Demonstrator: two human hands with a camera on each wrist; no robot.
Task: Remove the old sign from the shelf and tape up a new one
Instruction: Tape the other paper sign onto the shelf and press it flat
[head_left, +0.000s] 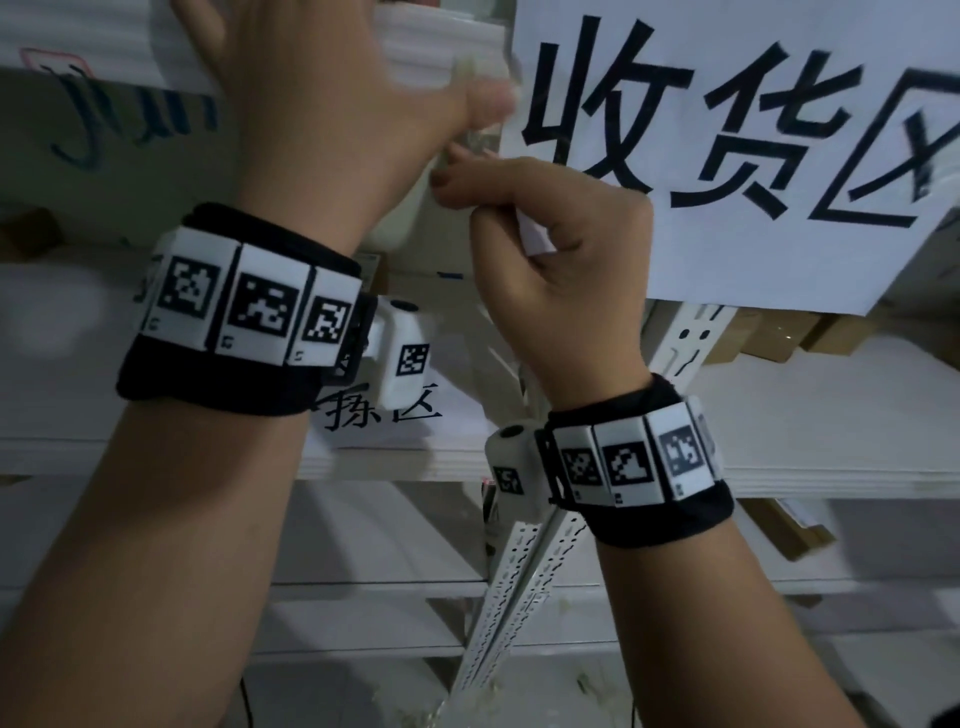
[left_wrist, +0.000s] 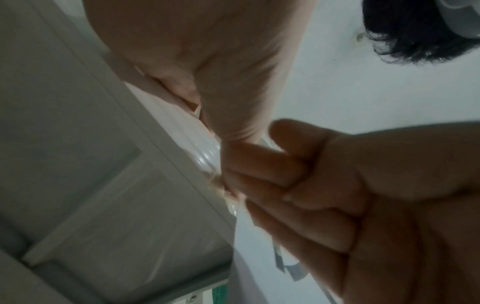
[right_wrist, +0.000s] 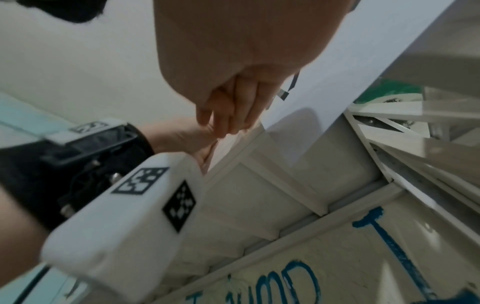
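A white paper sign (head_left: 727, 130) printed with big black characters hangs in front of the shelf's white top edge (head_left: 441, 47). My left hand (head_left: 395, 98) reaches up against that edge, its thumb stretched right to the sign's upper left corner, where a strip of clear tape (left_wrist: 206, 158) shines. Just below, my right hand (head_left: 550, 228) is curled and pinches the sign's left edge, a fold of paper showing inside the fist. In the right wrist view the right hand's fingers (right_wrist: 233, 115) close on the paper sign (right_wrist: 350, 72). The left hand's fingertips are out of sight.
A slotted white metal upright (head_left: 519, 571) runs down between my forearms. A smaller handwritten sign (head_left: 384, 410) lies on a lower shelf behind my left wrist. A board with blue writing (head_left: 130, 114) sits upper left, and cardboard boxes (head_left: 769, 338) stand right.
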